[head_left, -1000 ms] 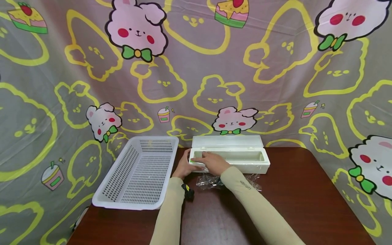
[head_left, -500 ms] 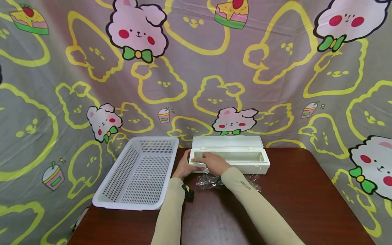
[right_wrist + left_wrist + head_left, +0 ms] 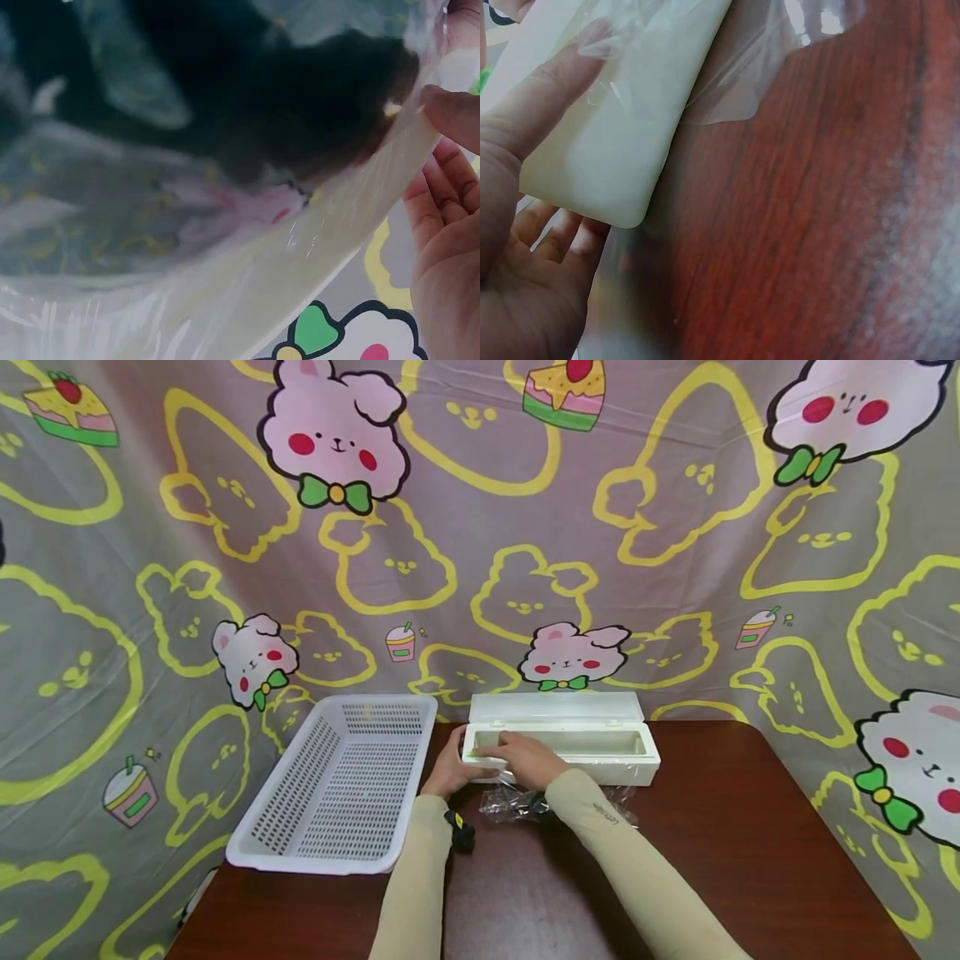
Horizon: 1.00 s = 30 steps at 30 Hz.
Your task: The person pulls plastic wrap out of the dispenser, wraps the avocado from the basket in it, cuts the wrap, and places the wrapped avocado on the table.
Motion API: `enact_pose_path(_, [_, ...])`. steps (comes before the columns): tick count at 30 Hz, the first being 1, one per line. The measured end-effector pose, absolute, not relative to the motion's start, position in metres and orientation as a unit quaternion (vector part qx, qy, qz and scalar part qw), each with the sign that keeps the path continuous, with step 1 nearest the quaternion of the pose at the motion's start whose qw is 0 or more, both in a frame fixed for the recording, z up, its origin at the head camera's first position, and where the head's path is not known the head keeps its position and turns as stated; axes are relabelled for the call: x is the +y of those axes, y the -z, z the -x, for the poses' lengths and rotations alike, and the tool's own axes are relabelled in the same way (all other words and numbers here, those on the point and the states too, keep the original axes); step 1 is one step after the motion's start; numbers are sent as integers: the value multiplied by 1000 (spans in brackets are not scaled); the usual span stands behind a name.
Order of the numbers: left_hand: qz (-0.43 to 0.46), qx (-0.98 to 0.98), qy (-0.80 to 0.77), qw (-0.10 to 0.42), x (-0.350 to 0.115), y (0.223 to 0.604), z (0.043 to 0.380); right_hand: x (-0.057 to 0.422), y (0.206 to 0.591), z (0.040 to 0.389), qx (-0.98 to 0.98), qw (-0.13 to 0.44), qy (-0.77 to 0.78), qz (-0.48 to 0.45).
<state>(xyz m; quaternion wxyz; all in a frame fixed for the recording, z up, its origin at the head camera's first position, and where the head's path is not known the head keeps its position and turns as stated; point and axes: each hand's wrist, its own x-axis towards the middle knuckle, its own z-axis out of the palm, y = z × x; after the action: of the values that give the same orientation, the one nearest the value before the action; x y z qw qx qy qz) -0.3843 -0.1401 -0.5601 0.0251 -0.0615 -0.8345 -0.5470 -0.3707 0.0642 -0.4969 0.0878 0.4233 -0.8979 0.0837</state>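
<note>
A long white cling film box (image 3: 615, 773) lies at the back of the table, its lid (image 3: 558, 707) raised. My left hand (image 3: 448, 770) grips the box's left end, thumb along the front and fingers behind, as the left wrist view shows with its thumb (image 3: 536, 105). My right hand (image 3: 531, 760) lies over the front rim near that end. One of its fingers reaches left to a small green piece (image 3: 472, 754); its other fingertips are hidden. Clear cling film (image 3: 510, 803) hangs crumpled from the front onto the table and fills much of the right wrist view (image 3: 165, 300).
To the left stands a white perforated plastic basket (image 3: 234, 852) with nothing in it. The dark wooden table (image 3: 720, 860) ends at a patterned cloth (image 3: 675, 643) hanging behind and at both sides. A black strap device (image 3: 461, 831) is on the left wrist.
Almost nothing differs. My right hand and forearm have shifted very slightly to the right; the left hand and the box stay where they were.
</note>
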Motion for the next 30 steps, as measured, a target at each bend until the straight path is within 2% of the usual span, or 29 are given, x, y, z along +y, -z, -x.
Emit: enact_pose_path(30, [68, -837, 542, 25, -140, 558, 384, 82, 500, 373, -893, 78, -143, -420])
